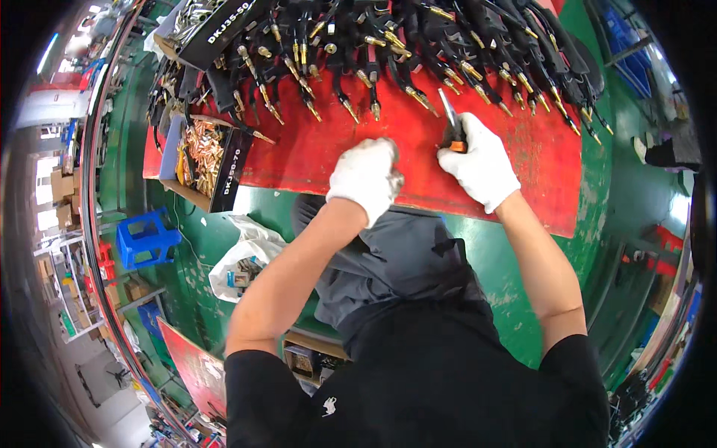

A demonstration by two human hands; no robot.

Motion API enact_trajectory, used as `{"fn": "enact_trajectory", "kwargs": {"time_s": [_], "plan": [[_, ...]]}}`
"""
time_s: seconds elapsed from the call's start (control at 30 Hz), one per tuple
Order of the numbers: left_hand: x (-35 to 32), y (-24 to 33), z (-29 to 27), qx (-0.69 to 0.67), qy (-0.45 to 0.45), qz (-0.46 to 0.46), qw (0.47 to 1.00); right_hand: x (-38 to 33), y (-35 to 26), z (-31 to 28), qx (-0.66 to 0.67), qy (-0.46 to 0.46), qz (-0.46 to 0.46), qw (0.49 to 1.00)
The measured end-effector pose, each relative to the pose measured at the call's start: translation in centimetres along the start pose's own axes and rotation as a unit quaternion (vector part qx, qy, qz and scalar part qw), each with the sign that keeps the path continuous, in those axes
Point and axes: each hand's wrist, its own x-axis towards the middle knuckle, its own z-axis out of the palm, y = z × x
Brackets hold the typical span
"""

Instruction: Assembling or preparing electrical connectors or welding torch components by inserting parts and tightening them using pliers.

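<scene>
White work gloves cover both hands. My left hand [366, 175] is closed over the red tabletop near its front edge; whatever its fingers may hold is hidden. My right hand [480, 166] grips a hand tool [450, 112] with a narrow metal tip and a black-and-orange handle. The tip points up and away, towards the row of black welding torches [373, 56]. These lie side by side along the far part of the table, their brass-coloured ends facing me. Neither hand touches a torch.
An open box of small copper-coloured parts [203, 149] sits at the table's left end, with another box [216, 30] behind it. A blue stool [147, 237] and a white plastic bag [246, 257] are on the green floor. A person's leg [668, 153] shows at far right.
</scene>
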Motion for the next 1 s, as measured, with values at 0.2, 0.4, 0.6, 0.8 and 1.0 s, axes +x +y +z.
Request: {"fn": "enact_trajectory", "kwargs": {"time_s": [0.2,0.4,0.6,0.8,1.0], "plan": [[-0.3,-2.3,3.1,-0.886,0.007,-0.112,0.449,1.0,0.7,1.6,0.149,-0.006,-0.078,0.986],[0.9,0.6,4.7,-0.984,-0.034,-0.102,0.144,-0.1,-3.8,2.5,0.039,-0.050,-0.126,0.990],[-0.3,0.4,3.6,-0.958,0.033,-0.189,0.212,-0.2,-4.0,4.8,-0.010,-0.003,-0.206,0.978],[-5.3,0.0,0.6,-0.948,0.082,-0.165,0.258,0.2,-0.3,3.5,0.197,0.002,-0.172,0.965],[-19.5,-4.4,2.9,-0.761,0.418,-0.310,0.388,4.2,6.6,4.9,0.122,-0.019,-0.253,0.960]]}}
